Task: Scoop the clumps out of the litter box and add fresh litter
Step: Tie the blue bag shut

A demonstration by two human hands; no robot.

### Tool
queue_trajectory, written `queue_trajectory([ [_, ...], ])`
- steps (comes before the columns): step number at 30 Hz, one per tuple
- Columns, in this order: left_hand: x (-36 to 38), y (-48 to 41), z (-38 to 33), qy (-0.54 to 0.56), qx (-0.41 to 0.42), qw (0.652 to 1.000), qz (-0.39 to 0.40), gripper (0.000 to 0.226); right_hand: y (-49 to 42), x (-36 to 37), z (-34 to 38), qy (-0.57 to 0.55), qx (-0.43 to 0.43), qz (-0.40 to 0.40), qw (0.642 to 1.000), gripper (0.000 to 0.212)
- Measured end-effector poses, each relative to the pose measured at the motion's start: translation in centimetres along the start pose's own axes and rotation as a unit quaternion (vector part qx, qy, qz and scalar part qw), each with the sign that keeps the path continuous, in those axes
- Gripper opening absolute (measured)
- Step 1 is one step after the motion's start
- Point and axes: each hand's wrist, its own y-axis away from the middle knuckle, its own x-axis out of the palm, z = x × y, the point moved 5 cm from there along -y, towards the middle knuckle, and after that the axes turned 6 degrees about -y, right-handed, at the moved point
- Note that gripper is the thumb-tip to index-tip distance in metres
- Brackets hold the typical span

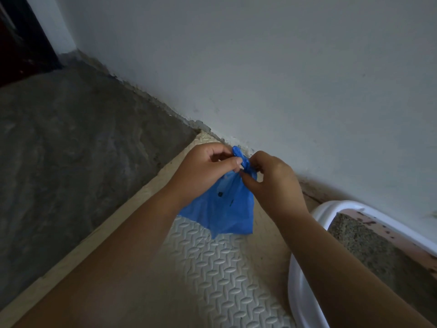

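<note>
A small blue plastic bag hangs in the air above the foam mat, its neck bunched at the top. My left hand pinches the neck from the left, thumb and fingers curled on the twisted plastic. From the right, my right hand pinches the same bunched top. The white-rimmed litter box sits at the lower right with grey-brown litter inside; my right forearm crosses over its near rim. What the bag holds is hidden.
A pale textured foam mat lies under the bag and box. Bare grey concrete floor spreads to the left. A white wall runs diagonally behind, and a dark doorway sits at the upper left.
</note>
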Motion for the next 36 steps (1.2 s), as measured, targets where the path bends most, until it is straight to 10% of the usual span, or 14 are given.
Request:
queue_trajectory([
  [36, 0.5, 0.7, 0.9, -0.046, -0.042, 0.995, -0.080, 0.021, 0.9, -2.0, -1.2, -0.098, 0.098, 0.175, 0.975, 0.026],
])
